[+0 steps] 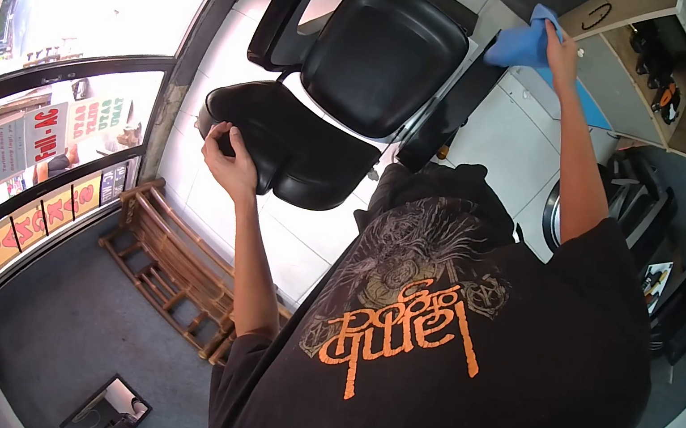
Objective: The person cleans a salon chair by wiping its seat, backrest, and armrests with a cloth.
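Note:
A black padded barber-style chair stands in front of me, with its seat (385, 58) farther off and its backrest (304, 149) close to my body. My left hand (232, 164) is on the left end of the backrest, with the fingers bent around its edge. At the upper right, my right hand (560, 55) grips a crumpled blue cloth (521, 46). The cloth hangs over the far end of the chair's right armrest (457, 102). The left armrest (291, 10) has nothing on it.
To the right is a wooden cabinet (607, 72) with an open shelf holding dark items. A bamboo bench (171, 262) stands at left below the windows (62, 104). White tiles (517, 125) cover the floor around the chair. A framed mirror (108, 410) is at lower left.

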A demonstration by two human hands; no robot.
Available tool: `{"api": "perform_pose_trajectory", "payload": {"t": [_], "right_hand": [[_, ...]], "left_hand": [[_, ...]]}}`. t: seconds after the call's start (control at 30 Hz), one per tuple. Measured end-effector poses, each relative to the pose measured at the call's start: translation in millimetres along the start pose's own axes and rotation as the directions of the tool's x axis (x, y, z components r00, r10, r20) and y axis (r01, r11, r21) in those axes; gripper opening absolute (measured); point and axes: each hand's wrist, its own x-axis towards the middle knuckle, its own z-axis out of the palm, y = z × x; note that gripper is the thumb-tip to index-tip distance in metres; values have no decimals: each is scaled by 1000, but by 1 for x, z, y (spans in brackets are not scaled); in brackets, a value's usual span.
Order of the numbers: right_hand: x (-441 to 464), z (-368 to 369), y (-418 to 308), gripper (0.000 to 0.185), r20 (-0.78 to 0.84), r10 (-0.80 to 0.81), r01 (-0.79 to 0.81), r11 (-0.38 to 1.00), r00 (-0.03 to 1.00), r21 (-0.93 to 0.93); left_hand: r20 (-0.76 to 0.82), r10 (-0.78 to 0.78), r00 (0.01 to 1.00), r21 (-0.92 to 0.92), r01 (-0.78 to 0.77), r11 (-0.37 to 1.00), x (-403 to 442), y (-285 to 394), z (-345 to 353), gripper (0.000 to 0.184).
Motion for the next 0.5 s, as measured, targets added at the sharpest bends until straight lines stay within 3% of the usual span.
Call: {"api": "perform_pose_trajectory", "payload": {"t": [0.07,0.1,0.17,0.2,0.23,0.3,0.37,0.47,0.5], "right_hand": [[12,9,1,46,-2,-126,125,986,992,-108],[40,22,44,45,35,-424,413,857,905,-306],[57,62,116,45,171,-639,639,634,750,-437],[28,80,117,49,216,-397,452,765,892,-459],[-21,89,104,53,363,-420,531,412,832,-741],[-61,119,129,51,265,-552,569,502,791,-652],[-107,133,129,48,368,-508,617,519,779,-591],[-170,138,133,48,531,-528,748,492,663,-444],[-188,138,126,43,601,-440,733,530,668,-427]], "left_hand": [[-1,0,1000,-3,0,1000,0,-1,1,18],[1,3,1000,1,-3,1000,0,-2,1,19],[2,8,1000,11,-8,1000,0,-4,1,19],[0,13,1000,19,-13,1000,0,-4,0,21],[-1,17,1000,27,-17,999,0,-4,0,22],[-4,24,1000,35,-23,999,-1,-3,-1,24],[-8,30,1000,30,-30,999,-1,-2,0,25],[6,-19,1000,-3,19,1000,-1,-1,0,21],[7,-15,1000,-5,15,1000,-1,0,0,20]]}}
